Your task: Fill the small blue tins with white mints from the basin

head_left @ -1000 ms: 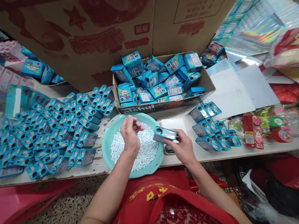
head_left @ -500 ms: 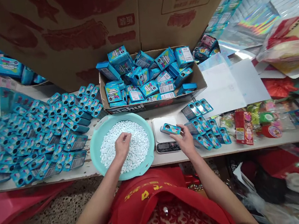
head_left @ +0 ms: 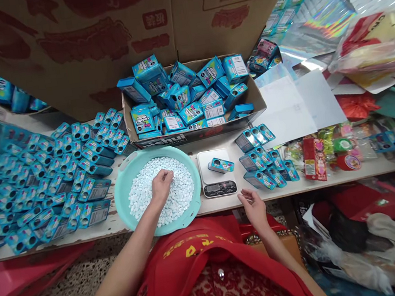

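Note:
My left hand [head_left: 162, 187] is closed above the white candies [head_left: 179, 190] in a round turquoise basin [head_left: 122, 206]; its fingertips are pressed together, and what they hold, if anything, is too small to name. On the small white scale [head_left: 212, 157] lies a blue candy box [head_left: 221, 165], tilted across the plate. My right hand [head_left: 253, 204], empty with its fingers loosely curled and apart, hovers at the table's front edge, just right of the scale's dark display. A small group of blue boxes [head_left: 260, 181] stands right of the scale.
Many blue boxes [head_left: 53, 174] stand on the left of the table. Behind the basin sits a cardboard tray [head_left: 195, 134] heaped with blue boxes, before a large carton [head_left: 194, 25]. White papers [head_left: 283, 105] and a red packet [head_left: 314, 159] lie on the right.
My right hand has let go of the blue box, which now rests on the scale, and has drawn back toward the table edge. My left hand stays over the candies. The view has shifted slightly.

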The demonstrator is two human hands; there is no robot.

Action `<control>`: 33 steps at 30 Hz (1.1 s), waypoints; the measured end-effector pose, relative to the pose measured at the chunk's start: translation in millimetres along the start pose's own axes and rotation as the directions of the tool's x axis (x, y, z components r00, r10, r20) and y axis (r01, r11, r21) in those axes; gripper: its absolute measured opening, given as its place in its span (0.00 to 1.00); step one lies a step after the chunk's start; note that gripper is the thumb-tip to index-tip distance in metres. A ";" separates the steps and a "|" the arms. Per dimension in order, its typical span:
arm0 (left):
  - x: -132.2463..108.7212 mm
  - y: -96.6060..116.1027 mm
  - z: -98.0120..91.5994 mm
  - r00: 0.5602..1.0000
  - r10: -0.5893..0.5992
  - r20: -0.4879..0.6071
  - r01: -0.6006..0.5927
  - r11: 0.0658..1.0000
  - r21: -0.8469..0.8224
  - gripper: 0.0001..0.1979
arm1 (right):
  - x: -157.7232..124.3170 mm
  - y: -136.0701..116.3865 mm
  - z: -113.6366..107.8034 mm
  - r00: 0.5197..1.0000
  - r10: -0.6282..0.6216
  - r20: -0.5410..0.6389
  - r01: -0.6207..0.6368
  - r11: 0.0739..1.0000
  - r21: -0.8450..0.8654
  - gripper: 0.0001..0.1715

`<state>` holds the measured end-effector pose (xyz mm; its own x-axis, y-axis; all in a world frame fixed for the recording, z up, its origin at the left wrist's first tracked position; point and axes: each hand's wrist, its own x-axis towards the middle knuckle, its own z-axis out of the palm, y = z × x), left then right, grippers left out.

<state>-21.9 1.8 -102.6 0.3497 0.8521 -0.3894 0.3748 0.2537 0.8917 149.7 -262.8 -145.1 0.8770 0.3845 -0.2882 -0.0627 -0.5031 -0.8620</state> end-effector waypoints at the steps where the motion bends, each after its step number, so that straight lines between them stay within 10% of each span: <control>1: 0.1 0.3 0.1 1.000 -0.001 0.008 0.001 1.000 0.008 0.12 | -1.7 1.4 0.8 1.000 0.003 -0.002 -0.003 1.000 0.005 0.26; 12: -0.4 6.7 0.2 0.999 0.032 0.036 -0.036 0.994 0.104 0.10 | -4.1 4.4 1.5 1.000 0.016 -0.009 -0.016 0.999 0.035 0.27; 20: -1.1 64.0 54.2 0.888 0.424 0.180 -0.460 0.792 0.401 0.08 | 2.8 0.1 -7.1 1.000 0.011 -0.005 -0.011 0.999 0.036 0.26; 26: 21.0 35.1 33.3 0.951 0.018 0.309 -0.282 0.461 0.841 0.04 | 7.7 0.8 -13.7 0.999 0.044 -0.021 -0.043 0.998 0.049 0.25; 29: 20.9 9.4 9.0 0.925 -0.063 0.374 -0.291 0.516 0.806 0.05 | 9.1 2.9 -13.6 0.998 0.067 -0.010 -0.066 0.996 0.057 0.26; 33: 14.1 -3.3 -15.0 0.945 -0.056 0.321 -0.140 0.819 0.556 0.05 | 12.4 1.4 -9.7 0.997 0.078 0.026 -0.079 0.995 0.063 0.27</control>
<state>-31.1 19.9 -107.6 0.5853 0.6442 -0.4924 0.7355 -0.1662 0.6568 165.1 -266.3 -145.9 0.8570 0.3637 -0.3651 -0.1621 -0.4823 -0.8609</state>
